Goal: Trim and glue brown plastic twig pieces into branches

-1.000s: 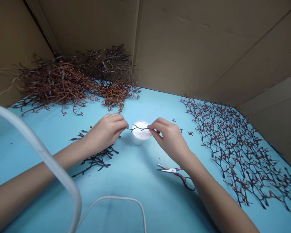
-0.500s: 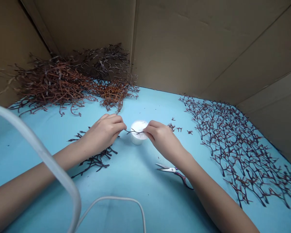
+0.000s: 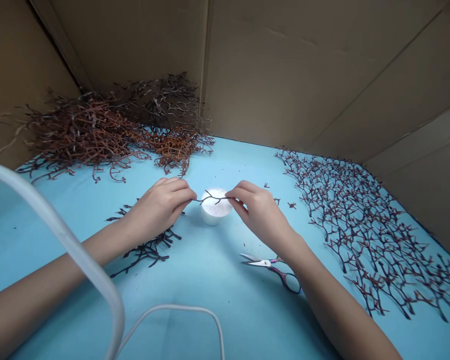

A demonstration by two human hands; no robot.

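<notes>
Between my two hands a thin dark forked twig (image 3: 213, 197) is held roughly level above a small white cup (image 3: 211, 218). My left hand (image 3: 167, 200) pinches the twig's left end, and my right hand (image 3: 253, 202) pinches its right end. The cup looks filled with something white. Under my left hand and wrist lies a bunch of short dark twigs (image 3: 152, 252), partly hidden. Small scissors (image 3: 264, 263) rest with blades parted by my right forearm, which covers part of one handle.
A tangled heap of reddish-brown twigs (image 3: 86, 135) stands at the back left against a cardboard wall (image 3: 270, 75). Many forked twigs (image 3: 356, 220) are spread on the right of the blue table surface (image 3: 195, 280). A white curved tube (image 3: 71, 240) crosses the near left.
The twig has risen slightly and more of it shows between my hands. My right hand has shifted a little to the right, and more of the scissors' handle is visible.
</notes>
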